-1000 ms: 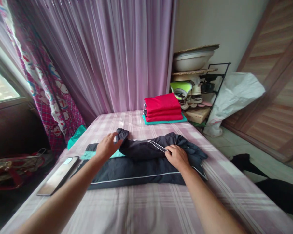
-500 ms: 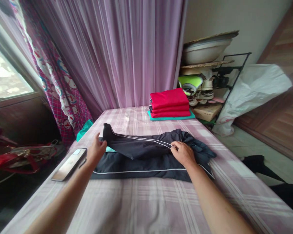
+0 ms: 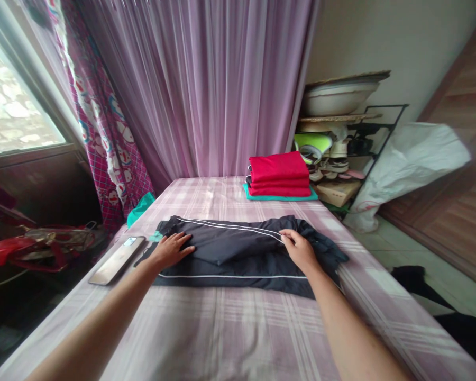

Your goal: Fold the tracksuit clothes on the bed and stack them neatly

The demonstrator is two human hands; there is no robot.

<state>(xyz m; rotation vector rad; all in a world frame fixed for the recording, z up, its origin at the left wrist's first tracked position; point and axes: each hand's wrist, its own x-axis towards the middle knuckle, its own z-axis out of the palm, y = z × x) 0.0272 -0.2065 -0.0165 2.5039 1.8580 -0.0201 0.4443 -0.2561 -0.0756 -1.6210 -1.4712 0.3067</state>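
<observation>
Black trousers with white side piping [image 3: 238,248] lie folded lengthwise across the checked bed cover [image 3: 222,328]. My left hand [image 3: 172,250] rests flat on their left end, fingers spread. My right hand [image 3: 299,248] pinches the fabric by the double white piping near the right end. A bit of teal cloth [image 3: 156,236] shows at the left end of the trousers, beyond my left fingers. The bunched dark fabric at the far right is partly hidden by my right hand.
A phone [image 3: 118,259] lies left of the trousers. Folded red clothes [image 3: 278,174] sit on a teal cloth [image 3: 307,197] at the back. A shoe rack [image 3: 381,127] and a white sack [image 3: 412,164] stand beyond the right edge; a purple curtain [image 3: 206,95] hangs behind.
My left hand has let go of the raised left end and come down flat on the trousers, which now lie flatter there. My right hand keeps its pinch. The view has shifted slightly.
</observation>
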